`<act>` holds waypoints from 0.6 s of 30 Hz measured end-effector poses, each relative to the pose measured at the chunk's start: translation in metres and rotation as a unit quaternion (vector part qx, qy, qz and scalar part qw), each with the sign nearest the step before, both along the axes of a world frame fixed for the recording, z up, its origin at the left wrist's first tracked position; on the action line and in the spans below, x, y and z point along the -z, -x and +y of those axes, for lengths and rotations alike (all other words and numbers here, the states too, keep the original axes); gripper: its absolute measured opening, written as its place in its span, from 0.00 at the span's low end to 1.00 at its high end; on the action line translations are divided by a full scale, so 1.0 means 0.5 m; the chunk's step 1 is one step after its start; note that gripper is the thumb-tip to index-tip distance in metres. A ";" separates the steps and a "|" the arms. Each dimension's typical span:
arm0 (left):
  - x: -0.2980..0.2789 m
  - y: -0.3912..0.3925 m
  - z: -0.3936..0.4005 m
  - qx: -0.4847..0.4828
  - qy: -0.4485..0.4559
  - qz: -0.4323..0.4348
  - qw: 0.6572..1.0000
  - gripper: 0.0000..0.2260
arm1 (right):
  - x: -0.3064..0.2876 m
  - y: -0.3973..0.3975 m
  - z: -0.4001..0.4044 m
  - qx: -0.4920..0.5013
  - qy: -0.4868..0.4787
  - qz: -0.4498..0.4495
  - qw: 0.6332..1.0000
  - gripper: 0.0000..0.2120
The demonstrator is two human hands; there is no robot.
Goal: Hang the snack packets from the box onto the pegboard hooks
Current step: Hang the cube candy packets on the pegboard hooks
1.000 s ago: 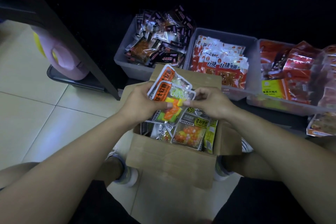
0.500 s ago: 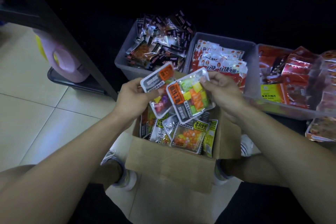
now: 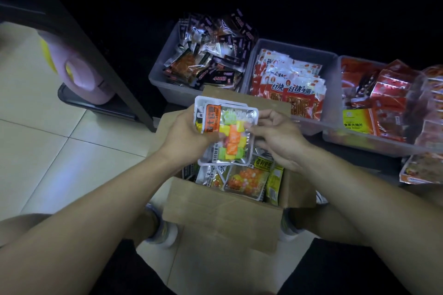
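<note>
Since the earlier frame both candy packets have been squared up into one stack; half a second ago they were fanned apart, one in each hand. Left hand (image 3: 189,136) now grips the stack of snack packets (image 3: 227,132) along its left edge, thumb across the orange label. Right hand (image 3: 275,136) pinches the stack's right edge with its fingers curled. Stack is held upright above the open cardboard box (image 3: 223,218), clear of the contents.

Box contents: more packets (image 3: 244,178) standing on edge, one showing orange and yellow balls, one yellow-green at the right wall. Box stands on the tiled floor (image 3: 48,146) between the person's shoes.

Behind the box, three grey plastic bins in a row:
- left bin (image 3: 158,81): dark, black-wrapped packets, loosely heaped.
- middle bin (image 3: 297,51): red-and-white packets standing in rows.
- right bin (image 3: 364,143): red foil packets plus one yellow label.

Further red packets (image 3: 419,170) lie outside the right bin. Pink jug (image 3: 79,72) sits at left on a dark tray, partly behind a dark post.
</note>
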State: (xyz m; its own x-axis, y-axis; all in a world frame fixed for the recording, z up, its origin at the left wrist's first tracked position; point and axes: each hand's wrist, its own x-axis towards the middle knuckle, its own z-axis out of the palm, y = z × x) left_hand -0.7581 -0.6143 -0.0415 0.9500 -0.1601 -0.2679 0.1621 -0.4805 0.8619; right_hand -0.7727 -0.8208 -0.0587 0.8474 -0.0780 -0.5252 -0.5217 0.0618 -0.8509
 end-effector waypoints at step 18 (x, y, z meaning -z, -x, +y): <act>0.016 -0.006 0.049 0.025 -0.226 -0.056 0.972 0.19 | 0.103 -0.013 -0.007 -0.474 0.511 -0.068 0.713 0.43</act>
